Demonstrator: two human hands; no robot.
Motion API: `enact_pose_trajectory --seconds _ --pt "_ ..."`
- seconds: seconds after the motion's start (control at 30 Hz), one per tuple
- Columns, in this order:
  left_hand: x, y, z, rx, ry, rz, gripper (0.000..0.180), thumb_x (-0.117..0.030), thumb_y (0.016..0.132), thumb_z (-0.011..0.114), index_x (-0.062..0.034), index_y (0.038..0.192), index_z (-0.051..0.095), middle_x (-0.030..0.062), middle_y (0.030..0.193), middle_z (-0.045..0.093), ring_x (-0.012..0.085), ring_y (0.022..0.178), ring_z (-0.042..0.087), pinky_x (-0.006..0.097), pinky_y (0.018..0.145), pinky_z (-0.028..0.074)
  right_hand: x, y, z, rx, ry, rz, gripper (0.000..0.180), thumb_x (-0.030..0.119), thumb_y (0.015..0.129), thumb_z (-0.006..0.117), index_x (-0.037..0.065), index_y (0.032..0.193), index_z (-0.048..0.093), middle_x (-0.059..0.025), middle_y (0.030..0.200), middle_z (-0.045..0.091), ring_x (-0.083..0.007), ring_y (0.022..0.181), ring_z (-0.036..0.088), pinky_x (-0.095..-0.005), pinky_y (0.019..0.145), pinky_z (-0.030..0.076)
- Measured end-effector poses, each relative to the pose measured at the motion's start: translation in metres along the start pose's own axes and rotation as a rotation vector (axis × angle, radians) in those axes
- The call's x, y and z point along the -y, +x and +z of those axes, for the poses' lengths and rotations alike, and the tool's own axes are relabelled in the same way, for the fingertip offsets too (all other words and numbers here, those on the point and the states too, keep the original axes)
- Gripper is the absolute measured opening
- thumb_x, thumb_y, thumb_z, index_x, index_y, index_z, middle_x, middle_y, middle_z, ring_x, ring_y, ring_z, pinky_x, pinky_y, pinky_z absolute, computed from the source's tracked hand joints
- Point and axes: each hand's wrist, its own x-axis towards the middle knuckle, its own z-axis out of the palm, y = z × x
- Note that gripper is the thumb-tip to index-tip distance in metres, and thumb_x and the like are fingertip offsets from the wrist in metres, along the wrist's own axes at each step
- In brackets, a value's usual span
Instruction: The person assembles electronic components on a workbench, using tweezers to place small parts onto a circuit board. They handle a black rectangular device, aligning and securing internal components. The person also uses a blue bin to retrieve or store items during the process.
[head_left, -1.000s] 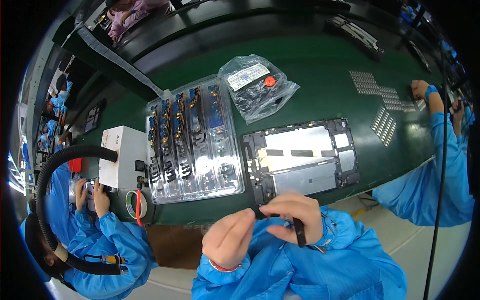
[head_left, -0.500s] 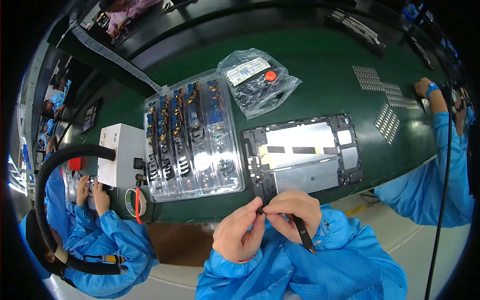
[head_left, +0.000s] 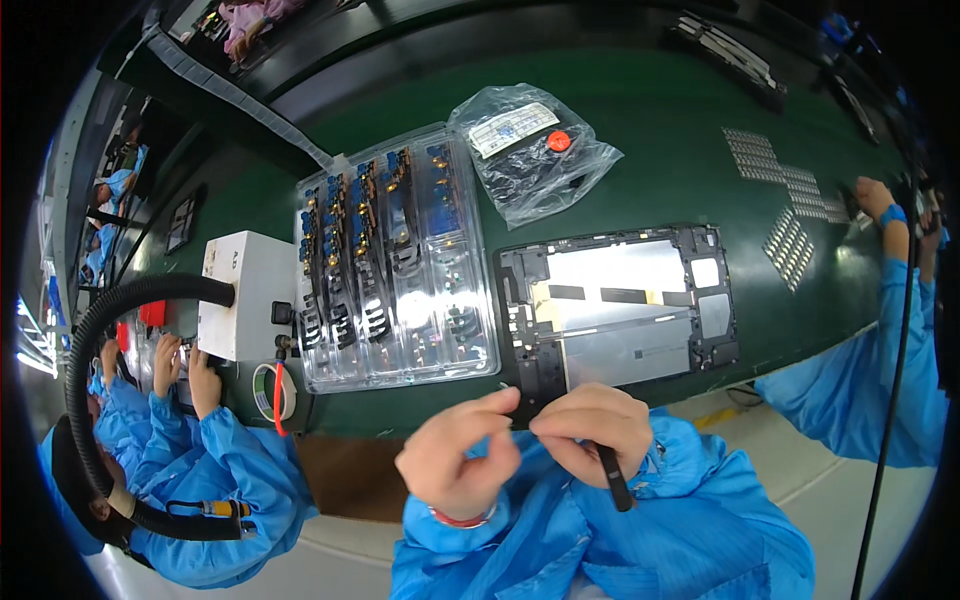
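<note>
My left hand is raised at the table's front edge, thumb and forefinger apart with nothing visible between them. A tiny pale sliver shows beside its forefinger; I cannot tell whether they touch. Just to its right, my right hand has thumb and forefinger pinched, and whatever may be in that pinch is hidden. Its other fingers hold a slim black pen-like tool against the palm, pointing down toward me. Beyond both hands lies an opened tablet housing with a silver inner plate and black frame, its near left corner partly behind my fingers.
Left of the housing is a clear plastic tray of small circuit parts. A plastic bag with a red round piece lies behind. A white box, black hose and tape roll stand left. Metal-coloured sheets and co-workers flank the table.
My left hand has drawn away leftward from the right, its fingers parting. A small dark piece seen between both hands' fingertips no longer shows. The view has shifted slightly.
</note>
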Motion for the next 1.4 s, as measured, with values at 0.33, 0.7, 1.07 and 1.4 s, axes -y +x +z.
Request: enact_pose_trajectory --seconds 0.33,0.7,1.07,1.4 --pt "0.061 0.139 -0.011 0.181 0.765 0.397 0.006 -0.003 0.063 0.063 -0.0039 0.067 0.059 0.0142 0.119 0.049 0.0315 0.107 0.047 0.037 0.091 0.036 0.006 -0.001 -0.018 -0.042 0.051 0.017 0.026 -0.008 0.06 0.064 0.002 0.083 0.064 -0.0105 0.075 0.062 -0.0206 0.066 0.061 -0.0263 0.056 0.048" --pt "0.142 0.172 0.019 0.264 1.015 0.362 0.004 -0.013 0.068 0.06 -0.0098 0.067 0.062 0.0053 0.119 0.049 0.0251 0.112 0.043 0.053 0.094 0.028 0.007 -0.01 -0.034 -0.043 0.044 0.104 0.024 -0.008 0.063 0.063 0.002 0.085 0.063 -0.0093 0.076 0.061 -0.0175 0.063 0.059 -0.0237 0.051 0.044" --pt "0.052 0.135 -0.003 0.381 0.982 0.254 0.027 -0.015 0.078 0.055 -0.0082 0.105 0.056 0.0099 0.109 0.054 0.0264 0.101 0.051 0.05 0.089 0.034 0.014 -0.003 -0.076 -0.165 -0.112 -0.127 0.023 -0.004 0.06 0.066 0.006 0.08 0.064 -0.0075 0.068 0.059 -0.0172 0.056 0.056 -0.0237 0.049 0.043" --pt "0.049 0.069 0.115 0.421 0.652 0.171 0.027 -0.013 0.073 0.059 -0.0054 0.099 0.057 0.0075 0.092 0.057 0.0237 0.09 0.054 0.036 0.079 0.04 -0.036 0.08 -0.112 0.187 -0.945 -0.071 0.015 -0.002 0.066 0.064 0.003 0.079 0.061 -0.0083 0.075 0.056 -0.0242 0.066 0.057 -0.0307 0.058 0.047"
